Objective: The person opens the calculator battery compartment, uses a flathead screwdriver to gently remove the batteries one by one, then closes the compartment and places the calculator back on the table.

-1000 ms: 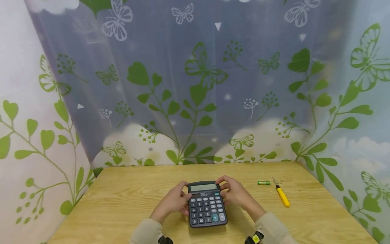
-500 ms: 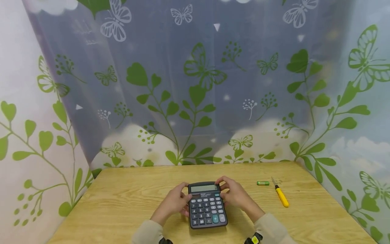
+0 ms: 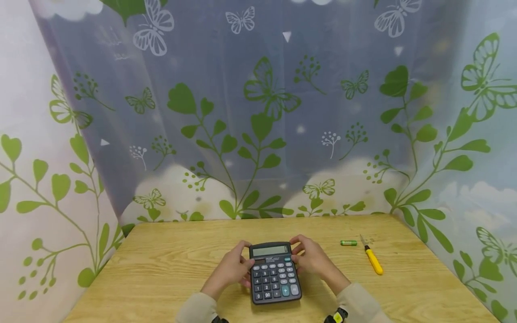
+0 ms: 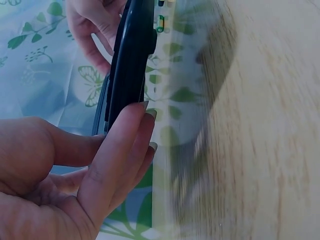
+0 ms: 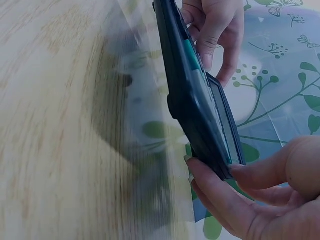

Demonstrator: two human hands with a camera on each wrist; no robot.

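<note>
A dark calculator (image 3: 275, 273) with grey and teal keys is held above the table, its display facing up toward the head camera. My left hand (image 3: 231, 268) pinches its left edge, thumb on the front near the top row of keys and fingers behind. The left wrist view shows the thumb and fingers of that left hand (image 4: 95, 170) on either side of the casing. My right hand (image 3: 313, 256) grips the right edge, with its index finger by the display's upper corner. From the right wrist, the calculator (image 5: 195, 100) appears edge-on, apart from the tabletop.
A green battery (image 3: 348, 242) lies on the wooden table (image 3: 161, 269) right of the hands. Beside it is a screwdriver (image 3: 373, 260) with a yellow handle, and a few tiny pieces sit near its tip. A butterfly-patterned curtain (image 3: 258, 134) hangs behind the table.
The right index finger has shifted slightly outward from the display's corner. The calculator has dropped a little in the head view; both hands still hold it.
</note>
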